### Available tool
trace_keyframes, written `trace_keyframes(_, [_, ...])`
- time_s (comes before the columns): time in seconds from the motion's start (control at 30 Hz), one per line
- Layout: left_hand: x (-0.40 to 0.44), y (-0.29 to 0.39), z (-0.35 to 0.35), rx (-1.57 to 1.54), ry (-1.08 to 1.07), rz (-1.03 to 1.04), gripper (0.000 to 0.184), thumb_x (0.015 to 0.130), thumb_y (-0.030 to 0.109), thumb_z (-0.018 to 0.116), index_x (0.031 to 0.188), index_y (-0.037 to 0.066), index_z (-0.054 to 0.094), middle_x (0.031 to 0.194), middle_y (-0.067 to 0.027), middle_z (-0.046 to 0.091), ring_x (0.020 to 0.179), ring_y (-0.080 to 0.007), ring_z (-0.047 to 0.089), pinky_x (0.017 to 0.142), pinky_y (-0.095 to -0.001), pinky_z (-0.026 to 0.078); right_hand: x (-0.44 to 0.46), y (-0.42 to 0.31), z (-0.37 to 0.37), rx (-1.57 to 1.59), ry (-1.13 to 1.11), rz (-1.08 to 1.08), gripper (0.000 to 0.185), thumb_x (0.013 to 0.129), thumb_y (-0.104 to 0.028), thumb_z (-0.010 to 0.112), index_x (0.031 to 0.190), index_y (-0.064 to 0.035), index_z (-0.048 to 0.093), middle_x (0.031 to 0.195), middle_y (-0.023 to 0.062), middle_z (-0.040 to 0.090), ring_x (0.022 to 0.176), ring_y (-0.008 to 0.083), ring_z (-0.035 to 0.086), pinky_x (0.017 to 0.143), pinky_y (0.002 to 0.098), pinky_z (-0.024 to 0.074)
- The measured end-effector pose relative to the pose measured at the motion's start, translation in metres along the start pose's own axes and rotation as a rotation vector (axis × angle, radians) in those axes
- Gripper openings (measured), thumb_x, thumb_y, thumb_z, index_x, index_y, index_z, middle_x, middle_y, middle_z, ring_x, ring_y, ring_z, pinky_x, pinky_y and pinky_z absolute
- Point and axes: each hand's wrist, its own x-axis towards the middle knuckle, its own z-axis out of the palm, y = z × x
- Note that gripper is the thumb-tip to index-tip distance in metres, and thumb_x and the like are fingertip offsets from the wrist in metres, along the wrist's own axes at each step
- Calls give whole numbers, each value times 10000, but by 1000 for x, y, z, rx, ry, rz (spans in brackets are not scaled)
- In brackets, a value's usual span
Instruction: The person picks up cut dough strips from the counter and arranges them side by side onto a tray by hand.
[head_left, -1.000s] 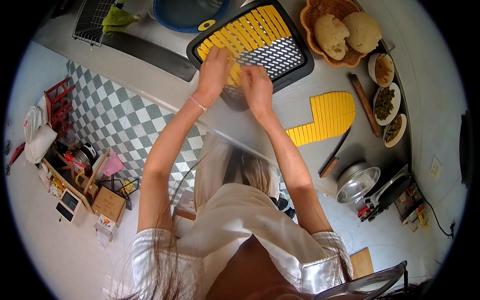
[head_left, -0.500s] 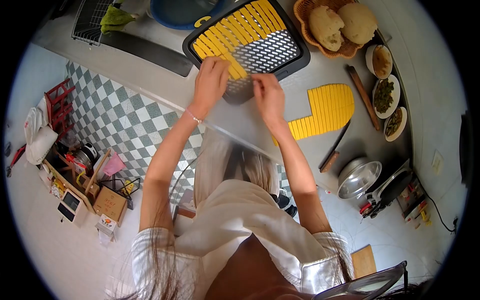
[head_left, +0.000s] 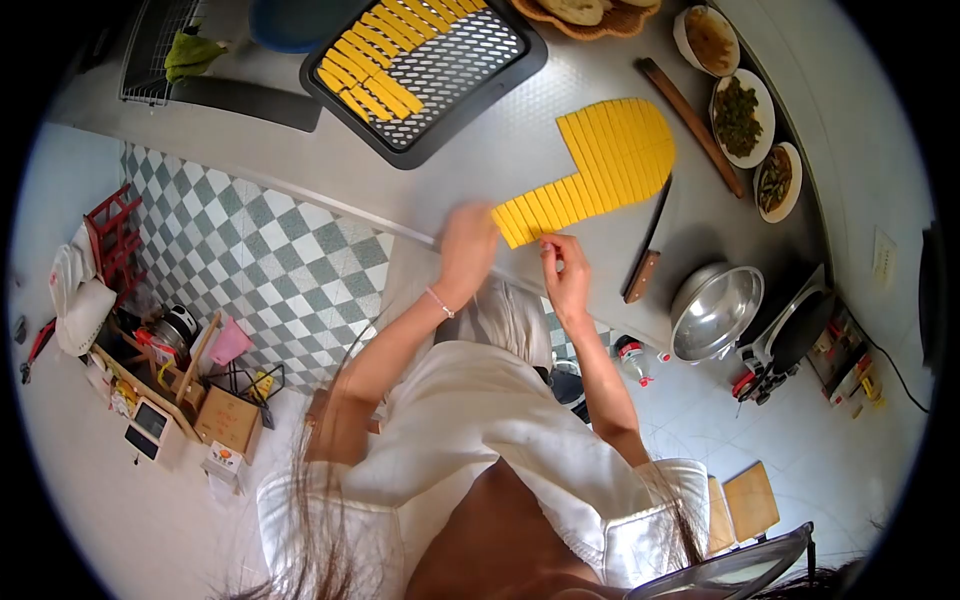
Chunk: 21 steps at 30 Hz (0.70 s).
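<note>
A sheet of yellow dough (head_left: 610,160), cut into parallel strips, lies on the steel counter (head_left: 400,205). My left hand (head_left: 468,245), blurred by motion, is beside the left end of the dough; its fingertips are too smeared to read. Just below the dough's lower edge is my right hand (head_left: 566,272), thumb and fingers drawn together near the strips; anything between them is too small to make out. Farther back sits a black perforated tray (head_left: 420,150), with yellow strips (head_left: 372,62) laid in rows over its left and upper parts.
A knife (head_left: 648,250) and a rolling pin (head_left: 690,125) lie right of the dough. Beyond them are dishes of food (head_left: 742,118) and a metal bowl (head_left: 715,312). A bread basket (head_left: 600,22) is at the back, a blue basin (head_left: 290,22) behind the tray.
Both hands have moved from the tray down to the near edge of the dough sheet. The view has shifted, so the tray and dough appear higher and farther left.
</note>
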Motion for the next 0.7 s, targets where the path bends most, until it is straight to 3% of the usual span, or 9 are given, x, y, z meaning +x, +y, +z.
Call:
trace_keyframes(0.1, [-4,2,16,36,55,-64,322,803,34,677,1110,-7,591,1118,-180,523,1025,-358,542,876,-416,465,-4,1,0,29,-40,10,104,900,0,577,982,-13,640,896,125,634,731,244,632,655,325,506])
trace_keyframes(0.2, [-4,3,23,29,113,-105,244,805,21,669,1036,4,592,1116,-182,528,1012,-360,542,861,-421,466,-4,8,-2,12,-35,-79,108,933,-14,571,1015,1,639,878,85,628,730,144,616,594,271,496])
trace_keyframes(0.3, [-2,0,32,36,173,-79,200,804,6,658,989,18,585,1068,-162,556,996,-356,544,844,-421,467,-2,10,-3,61,-28,-52,101,899,-10,572,974,-13,639,894,127,632,766,283,635,690,339,510])
trace_keyframes(0.4, [-4,-4,34,54,165,-34,193,801,4,655,977,30,581,1001,-135,583,970,-342,552,826,-418,468,6,15,-4,-49,-75,-228,171,885,15,591,1049,-11,634,933,114,624,807,219,625,698,305,510])
trace_keyframes(0.5, [-8,-1,29,87,122,-12,190,801,12,657,974,41,585,959,-119,596,926,-327,566,812,-415,472,25,5,-4,-143,-162,-453,316,798,16,637,1108,-39,626,1090,135,591,1006,295,576,860,367,476])
trace_keyframes(0.6, [-18,0,24,99,101,111,185,805,22,661,975,49,593,959,-119,601,888,-320,579,796,-411,478,40,2,1,-179,-337,-501,432,730,-15,675,1155,-68,620,1225,131,529,1160,335,479,970,423,402])
trace_keyframes(0.7, [-25,3,16,82,110,227,192,810,24,661,990,44,598,961,-126,605,874,-318,587,776,-408,486,49,0,5,-227,-336,-580,473,707,-35,705,1171,-87,632,1255,96,523,1157,329,481,991,430,383])
